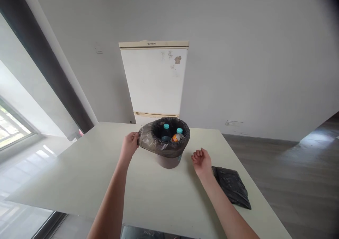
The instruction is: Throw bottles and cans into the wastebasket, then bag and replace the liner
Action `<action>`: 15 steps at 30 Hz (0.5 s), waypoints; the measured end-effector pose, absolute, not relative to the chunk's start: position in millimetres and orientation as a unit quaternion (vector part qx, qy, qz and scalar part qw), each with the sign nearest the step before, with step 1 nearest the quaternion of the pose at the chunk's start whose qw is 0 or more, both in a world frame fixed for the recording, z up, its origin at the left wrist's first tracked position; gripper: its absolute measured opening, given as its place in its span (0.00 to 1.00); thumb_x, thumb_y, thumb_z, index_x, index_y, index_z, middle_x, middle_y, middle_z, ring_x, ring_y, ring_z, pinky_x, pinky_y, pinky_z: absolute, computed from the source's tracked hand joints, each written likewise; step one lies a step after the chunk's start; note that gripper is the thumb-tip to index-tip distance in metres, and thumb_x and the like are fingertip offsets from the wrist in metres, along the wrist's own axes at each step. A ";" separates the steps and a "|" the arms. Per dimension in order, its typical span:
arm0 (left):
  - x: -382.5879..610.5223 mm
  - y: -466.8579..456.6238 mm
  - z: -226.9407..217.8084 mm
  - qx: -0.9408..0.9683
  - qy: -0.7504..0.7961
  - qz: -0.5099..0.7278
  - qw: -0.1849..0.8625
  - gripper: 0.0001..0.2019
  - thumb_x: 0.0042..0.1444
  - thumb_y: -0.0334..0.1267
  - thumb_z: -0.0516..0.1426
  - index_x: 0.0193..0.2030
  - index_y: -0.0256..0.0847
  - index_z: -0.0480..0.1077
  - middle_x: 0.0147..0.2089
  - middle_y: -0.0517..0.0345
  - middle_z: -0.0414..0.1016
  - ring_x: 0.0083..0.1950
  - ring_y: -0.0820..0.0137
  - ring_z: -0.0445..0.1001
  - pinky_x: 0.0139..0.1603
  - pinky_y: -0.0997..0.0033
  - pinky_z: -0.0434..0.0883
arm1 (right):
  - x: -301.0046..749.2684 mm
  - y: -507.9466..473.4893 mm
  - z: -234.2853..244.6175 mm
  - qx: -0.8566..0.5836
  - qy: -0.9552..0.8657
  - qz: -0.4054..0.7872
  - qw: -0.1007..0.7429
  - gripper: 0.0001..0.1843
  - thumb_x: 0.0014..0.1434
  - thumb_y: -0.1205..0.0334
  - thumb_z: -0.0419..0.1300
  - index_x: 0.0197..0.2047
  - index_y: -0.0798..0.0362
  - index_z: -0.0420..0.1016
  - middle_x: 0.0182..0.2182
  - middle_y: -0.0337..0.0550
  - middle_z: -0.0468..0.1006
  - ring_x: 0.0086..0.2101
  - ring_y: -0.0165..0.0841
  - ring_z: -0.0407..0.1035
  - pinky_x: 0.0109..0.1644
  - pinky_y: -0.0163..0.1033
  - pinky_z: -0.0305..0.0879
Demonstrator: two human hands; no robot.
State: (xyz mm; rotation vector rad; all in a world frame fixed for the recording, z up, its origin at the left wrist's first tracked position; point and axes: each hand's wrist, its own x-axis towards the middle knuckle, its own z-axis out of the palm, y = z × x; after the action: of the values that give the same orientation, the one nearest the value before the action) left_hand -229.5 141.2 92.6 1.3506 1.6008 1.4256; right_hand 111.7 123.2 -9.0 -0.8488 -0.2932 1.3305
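A dusky pinkish-grey trash can [169, 162] stands upright on the table, lined with a black garbage bag [156, 142] folded out over its rim. Pinched in my left hand [129, 145] is the bag's edge, pulled out to the left of the can. Inside are two bottles with teal caps, one at the back left [166, 126] and one at the right [179, 130], plus an orange drink can [177, 137]. To the right of the trash can, my right hand [201, 162] hovers with curled fingers, apart from it and seemingly empty.
A folded black plastic bag [233, 186] lies on the pale table [148, 193], partly behind my right forearm. Beyond the table's far edge stands a white refrigerator [156, 82] against the grey wall. A dark object [143, 233] shows at the near edge. Windows are at left.
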 end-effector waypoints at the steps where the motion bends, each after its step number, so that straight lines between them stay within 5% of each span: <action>1: -231.6 142.5 95.4 0.510 0.604 0.539 0.290 0.14 0.57 0.51 0.60 0.30 0.43 0.70 0.16 0.64 0.63 0.18 0.73 0.60 0.19 0.75 0.54 | 114.2 131.7 -1.3 -0.392 -0.123 0.615 0.673 0.18 0.65 0.53 0.59 0.28 0.48 0.56 0.24 0.35 0.62 0.23 0.28 0.57 0.27 0.35 0.59; 3: -233.0 144.4 99.2 0.505 0.600 0.549 0.288 0.13 0.57 0.50 0.60 0.30 0.43 0.71 0.17 0.64 0.63 0.18 0.73 0.61 0.19 0.75 0.55 | 114.3 146.2 11.8 -0.411 -0.130 0.677 0.597 0.19 0.67 0.44 0.59 0.34 0.49 0.65 0.29 0.42 0.71 0.27 0.31 0.66 0.29 0.38 0.65; 6: -229.9 144.8 100.8 0.504 0.590 0.555 0.302 0.12 0.57 0.49 0.60 0.31 0.43 0.71 0.18 0.64 0.65 0.18 0.73 0.63 0.19 0.75 0.57 | 105.8 160.0 25.3 -0.416 -0.178 0.749 0.483 0.27 0.65 0.33 0.59 0.36 0.52 0.68 0.28 0.43 0.71 0.27 0.33 0.68 0.28 0.38 0.66; 11: -228.9 140.8 98.7 0.503 0.582 0.561 0.306 0.11 0.56 0.48 0.61 0.34 0.42 0.73 0.19 0.64 0.67 0.18 0.73 0.64 0.19 0.75 0.58 | 102.3 167.3 35.7 -0.403 -0.223 0.719 0.520 0.14 0.59 0.62 0.69 0.32 0.51 0.66 0.24 0.35 0.65 0.23 0.26 0.59 0.26 0.33 0.59; 15: -233.1 140.4 99.6 0.493 0.570 0.583 0.304 0.11 0.56 0.48 0.61 0.36 0.42 0.73 0.19 0.65 0.66 0.18 0.73 0.65 0.20 0.74 0.60 | 122.1 167.7 39.3 -0.415 -0.205 0.669 0.581 0.10 0.60 0.61 0.66 0.36 0.49 0.65 0.31 0.38 0.72 0.28 0.29 0.66 0.32 0.34 0.67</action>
State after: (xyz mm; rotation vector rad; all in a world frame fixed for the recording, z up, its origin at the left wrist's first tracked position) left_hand -233.1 140.4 99.6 1.3061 1.5090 1.5455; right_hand 122.1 167.7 39.3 -0.9689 -0.4785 1.5640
